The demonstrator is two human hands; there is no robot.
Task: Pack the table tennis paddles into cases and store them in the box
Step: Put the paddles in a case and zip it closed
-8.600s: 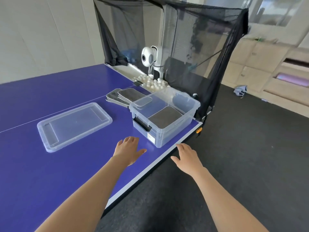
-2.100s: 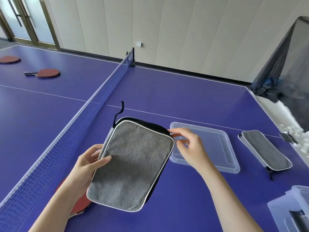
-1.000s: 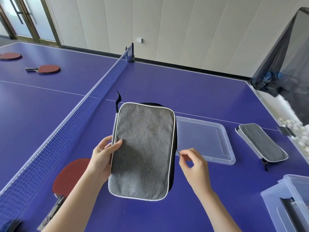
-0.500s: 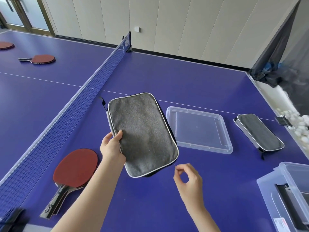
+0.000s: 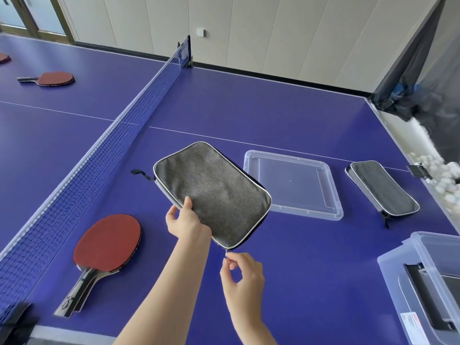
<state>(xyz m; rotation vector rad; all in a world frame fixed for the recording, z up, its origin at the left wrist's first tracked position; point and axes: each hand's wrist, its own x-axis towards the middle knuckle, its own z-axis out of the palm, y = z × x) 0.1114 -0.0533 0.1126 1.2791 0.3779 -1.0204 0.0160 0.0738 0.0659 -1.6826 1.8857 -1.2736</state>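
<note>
I am watching remotely through the head camera, and a blue table-tennis counter [image 5: 298, 108] fills the view. At far left, a far paddle [image 5: 49, 79] lies red face up beyond the net [image 5: 99, 155]. The net runs from the near left edge to the far middle.

On the near side of the net, a red paddle [image 5: 107, 242] lies flat on the counter with its handle toward the camera. It is just left of the person's arms.

Next is the left hand [image 5: 185, 222]. Its grip holds the long left edge of a grey case [image 5: 211, 192], thumb on top and fingers curled under. The case is lifted off the counter and tilted, and its black strap [image 5: 139, 173] trails at the far left end.

At the case's near corner, the right hand [image 5: 242, 275] has a narrow grip, with thumb and forefinger pinching the zipper pull [image 5: 226, 253]. I cannot tell how far the zip is closed.

To the right, a clear lid [image 5: 293, 183] lies flat on the counter, partly behind the held case. Further right, a second case [image 5: 383, 189], grey with pale piping, lies flat.

At the lower right edge stands the clear box [image 5: 423, 282], with dark shapes inside it. White balls [image 5: 445, 180] lie along the right edge under black netting [image 5: 423, 70].
</note>
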